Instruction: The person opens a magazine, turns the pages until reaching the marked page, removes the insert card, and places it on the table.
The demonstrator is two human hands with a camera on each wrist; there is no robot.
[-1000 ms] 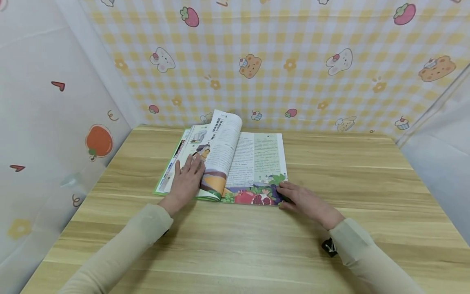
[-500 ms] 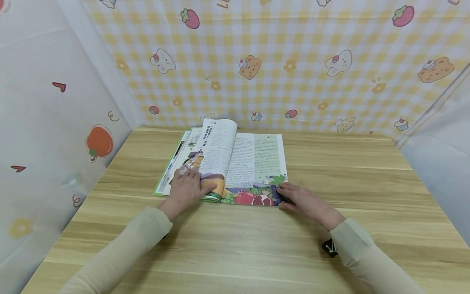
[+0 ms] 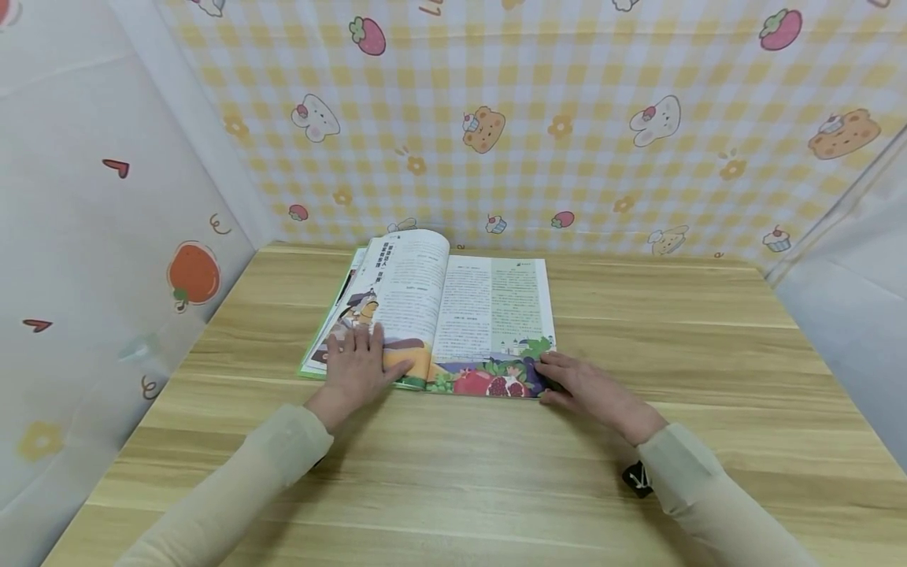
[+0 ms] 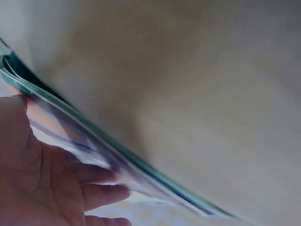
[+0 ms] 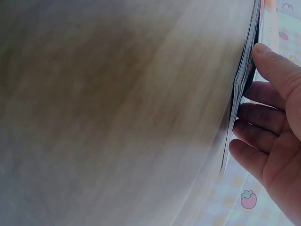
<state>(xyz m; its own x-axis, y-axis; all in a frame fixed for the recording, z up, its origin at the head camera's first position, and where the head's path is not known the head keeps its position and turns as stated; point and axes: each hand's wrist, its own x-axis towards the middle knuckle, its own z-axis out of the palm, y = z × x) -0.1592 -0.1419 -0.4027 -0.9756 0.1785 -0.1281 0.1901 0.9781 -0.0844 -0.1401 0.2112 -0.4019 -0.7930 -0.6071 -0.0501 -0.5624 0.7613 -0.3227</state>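
Observation:
An open magazine (image 3: 466, 307) lies on the wooden table. Fruit pictures run along the bottom of its right page, and its left page (image 3: 414, 287) curves up near the spine. My left hand (image 3: 354, 372) rests on the lower part of the left page with fingers spread out straight; the left wrist view shows the palm (image 4: 44, 174) and the magazine's edges (image 4: 122, 153). At the lower right corner, my right hand (image 3: 591, 392) rests on the page with extended fingers. In the right wrist view its thumb (image 5: 270, 61) and fingers touch the magazine's edge (image 5: 245, 63).
The wooden table (image 3: 460, 472) reaches back to a yellow checked cloth wall (image 3: 567, 142). A white cloth (image 3: 85, 236) hangs at the left side. Beneath the right sleeve a small black item (image 3: 637, 479) shows at the wrist.
The turning page has come down leftward onto the left side. My left hand has shifted slightly down and left, its thumb now out over the page. The right hand has stayed in place.

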